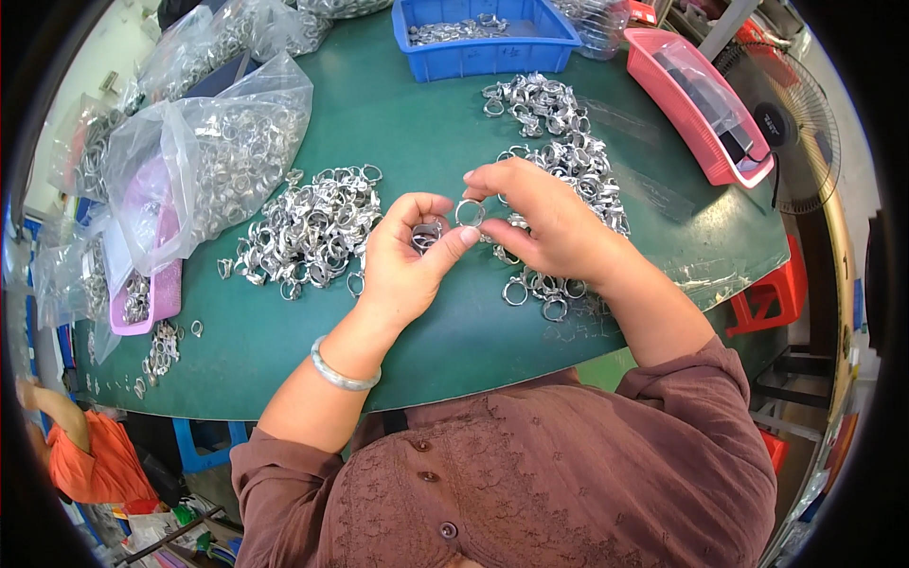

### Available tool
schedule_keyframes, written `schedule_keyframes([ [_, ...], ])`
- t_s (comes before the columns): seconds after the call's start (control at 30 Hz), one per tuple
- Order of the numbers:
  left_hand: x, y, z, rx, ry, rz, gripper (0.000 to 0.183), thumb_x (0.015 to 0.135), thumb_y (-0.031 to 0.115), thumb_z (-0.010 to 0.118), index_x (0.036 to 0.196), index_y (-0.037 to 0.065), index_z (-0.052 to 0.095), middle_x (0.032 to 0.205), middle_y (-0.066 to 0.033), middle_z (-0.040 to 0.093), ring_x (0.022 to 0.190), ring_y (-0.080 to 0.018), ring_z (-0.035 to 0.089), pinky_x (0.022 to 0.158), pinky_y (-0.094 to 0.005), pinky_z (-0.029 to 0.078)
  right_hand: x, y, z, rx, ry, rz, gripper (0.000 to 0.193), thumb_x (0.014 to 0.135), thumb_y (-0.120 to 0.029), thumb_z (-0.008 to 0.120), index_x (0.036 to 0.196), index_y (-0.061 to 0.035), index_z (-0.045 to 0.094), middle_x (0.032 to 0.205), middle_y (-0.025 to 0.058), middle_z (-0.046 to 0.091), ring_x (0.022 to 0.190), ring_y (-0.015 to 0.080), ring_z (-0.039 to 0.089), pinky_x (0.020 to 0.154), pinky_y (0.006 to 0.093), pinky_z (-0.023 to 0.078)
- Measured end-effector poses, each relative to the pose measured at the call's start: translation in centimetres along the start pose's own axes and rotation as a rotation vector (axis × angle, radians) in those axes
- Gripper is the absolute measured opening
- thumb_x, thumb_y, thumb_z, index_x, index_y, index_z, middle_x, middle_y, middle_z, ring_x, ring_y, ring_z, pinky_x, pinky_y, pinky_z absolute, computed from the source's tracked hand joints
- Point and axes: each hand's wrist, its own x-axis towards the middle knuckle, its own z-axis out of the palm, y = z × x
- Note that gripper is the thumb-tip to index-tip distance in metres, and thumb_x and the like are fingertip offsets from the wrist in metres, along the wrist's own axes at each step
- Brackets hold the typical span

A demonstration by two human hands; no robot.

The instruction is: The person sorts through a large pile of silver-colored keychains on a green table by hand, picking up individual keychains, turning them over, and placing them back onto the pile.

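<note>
Standing here, I see the person's left hand curled, its thumb against the lower edge of a shiny silver-coloured metal ring, which sits between the two hands, above the dark green tabletop. More silver-coloured metal pieces lie inside those curled fingers. The right hand bends around the ring's other side, thumb and fingers apart; whether it pinches the ring I cannot tell. Just left of the left hand is a heap of loose silver rings, and farther left a bulging clear plastic bag and a lilac plastic basket. Another long heap of silver-coloured rings spreads beyond and beneath the right hand. A blue rectangular plastic tray stands well beyond both hands.
</note>
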Motion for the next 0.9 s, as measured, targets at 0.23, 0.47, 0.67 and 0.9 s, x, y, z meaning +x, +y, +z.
schedule_keyframes([
  [0.23, -0.1, 0.2, 0.4, 0.027, 0.066, -0.151, 0.016, 0.078, 0.014, 0.070, 0.080, 0.003, 0.059, 0.067, 0.0045, 0.054, 0.061, -0.0025, 0.045, 0.053, -0.0183, 0.038, 0.3, -0.6, 0.7, -0.164, 0.010, -0.265, 0.048, 0.065, 0.004, 0.066, 0.110, -0.0010, 0.049, 0.092, 0.0126, 0.057, 0.083, 0.0317, 0.056, 0.072, 0.0380, 0.047],
  [0.47, -0.3, 0.3, 0.5, -0.074, 0.057, 0.052, 0.023, 0.077, 0.005, 0.068, 0.097, 0.003, 0.058, 0.082, 0.0013, 0.059, 0.070, -0.0029, 0.049, 0.061, -0.0179, 0.041, 0.4, -0.5, 0.9, -0.055, 0.085, -0.135, 0.048, 0.065, 0.004, 0.061, 0.111, -0.0022, 0.050, 0.100, 0.0137, 0.054, 0.092, 0.0315, 0.053, 0.080, 0.0398, 0.044],
  [0.67, -0.3, 0.1, 0.4, -0.110, 0.043, 0.061, 0.032, 0.076, 0.002, 0.067, 0.105, 0.003, 0.054, 0.091, -0.0013, 0.059, 0.074, -0.0045, 0.052, 0.066, -0.0182, 0.043, -0.2, 1.5, -0.7, -0.234, 0.047, -0.002, 0.036, 0.066, 0.003, 0.061, 0.102, -0.0034, 0.055, 0.100, 0.0123, 0.054, 0.095, 0.0311, 0.051, 0.082, 0.0396, 0.042],
  [0.9, 0.4, -0.2, -0.9, -0.665, -0.040, -0.281, 0.029, 0.081, 0.002, 0.052, 0.109, 0.008, 0.047, 0.097, -0.0105, 0.058, 0.074, -0.0141, 0.054, 0.055, -0.0247, 0.044, -1.2, 3.0, -1.0, -0.376, -0.070, 0.177, 0.018, 0.072, 0.000, 0.059, 0.089, -0.0032, 0.060, 0.099, 0.0093, 0.055, 0.096, 0.0286, 0.050, 0.086, 0.0386, 0.038],
])
